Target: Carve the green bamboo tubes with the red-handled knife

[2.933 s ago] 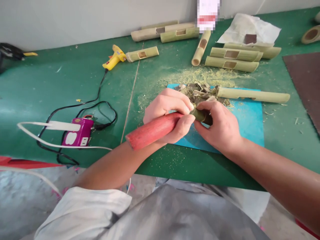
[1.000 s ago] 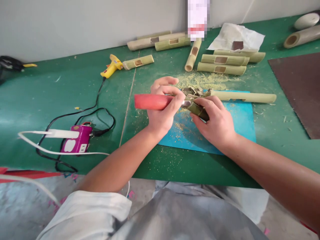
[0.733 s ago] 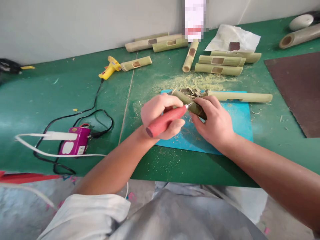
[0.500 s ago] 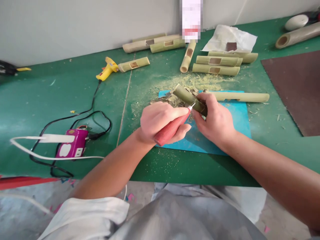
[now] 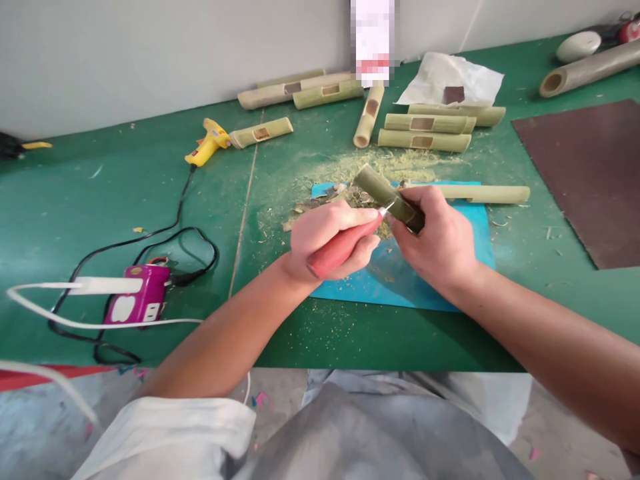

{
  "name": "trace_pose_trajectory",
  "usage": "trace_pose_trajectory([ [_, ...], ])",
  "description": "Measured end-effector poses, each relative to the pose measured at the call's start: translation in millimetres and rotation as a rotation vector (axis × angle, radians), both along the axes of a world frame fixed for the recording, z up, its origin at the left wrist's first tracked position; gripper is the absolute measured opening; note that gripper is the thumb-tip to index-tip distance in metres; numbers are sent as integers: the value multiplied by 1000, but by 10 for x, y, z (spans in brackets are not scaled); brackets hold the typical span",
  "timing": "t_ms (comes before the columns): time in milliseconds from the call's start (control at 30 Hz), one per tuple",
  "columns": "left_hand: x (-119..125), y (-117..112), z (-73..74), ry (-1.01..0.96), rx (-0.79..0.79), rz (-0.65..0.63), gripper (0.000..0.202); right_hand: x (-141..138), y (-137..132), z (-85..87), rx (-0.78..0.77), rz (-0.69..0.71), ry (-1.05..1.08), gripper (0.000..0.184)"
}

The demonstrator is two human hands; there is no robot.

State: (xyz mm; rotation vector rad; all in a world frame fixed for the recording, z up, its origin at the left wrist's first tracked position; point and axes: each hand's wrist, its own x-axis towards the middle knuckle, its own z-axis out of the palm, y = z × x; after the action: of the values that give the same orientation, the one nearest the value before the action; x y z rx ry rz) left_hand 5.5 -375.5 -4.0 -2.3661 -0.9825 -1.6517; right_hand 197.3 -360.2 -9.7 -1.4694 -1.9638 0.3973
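Fingers [image 5: 363,217] of the left hand [image 5: 320,233] are closed around a red wooden-handled knife [image 5: 337,253], the index lying along the top and the thumb below, probably for fine control of the narrow metal blade. Its tip meets the side of a short olive-green bamboo tube [image 5: 373,183]; whether it bites cannot be told. Fingers of the right hand [image 5: 445,233] pinch the tube's near end from both sides, seemingly to steady it against the blade, while its other end slants away to the left, clear of the grip.

The tube looks smooth, with a pale cut rim at the far end and a darker stretch beside the right hand. It is held over a flat blue sheet [image 5: 400,290], likely there to shield the green bench [image 5: 295,343]. Brown-grey bamboo scraps [image 5: 345,195] lie just behind, beside a long pale bamboo tube [image 5: 500,194].
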Motion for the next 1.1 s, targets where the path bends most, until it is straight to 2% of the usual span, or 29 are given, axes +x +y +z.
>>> trace_pose_trajectory([
  [167,4,-28,-13,-310,-305,-67,15,-25,-21,4,-32,11,66,29],
  [367,19,7,41,-686,-656,-138,29,-22,-9,-12,-34,37,53,31],
  [500,-24,83,74,-799,-809,-164,34,-18,-16,-32,-13,62,35,33],
  [633,-60,156,60,-817,-857,-136,40,-35,-19,-31,-30,92,11,32],
  [800,-59,79,4,-719,-679,-70,38,-67,15,-16,-70,85,-28,32],
  [900,-77,-31,1,-397,-420,26,26,-67,29,-18,-89,82,-42,30],
  [967,-94,-77,24,-102,-134,38,19,-58,32,-24,-81,82,-33,29],
  [1033,-102,-87,57,130,104,7,24,-47,32,-26,-61,77,-17,29],
  [1100,-100,-74,82,227,203,-20,30,-39,29,-21,-48,71,-5,29],
])
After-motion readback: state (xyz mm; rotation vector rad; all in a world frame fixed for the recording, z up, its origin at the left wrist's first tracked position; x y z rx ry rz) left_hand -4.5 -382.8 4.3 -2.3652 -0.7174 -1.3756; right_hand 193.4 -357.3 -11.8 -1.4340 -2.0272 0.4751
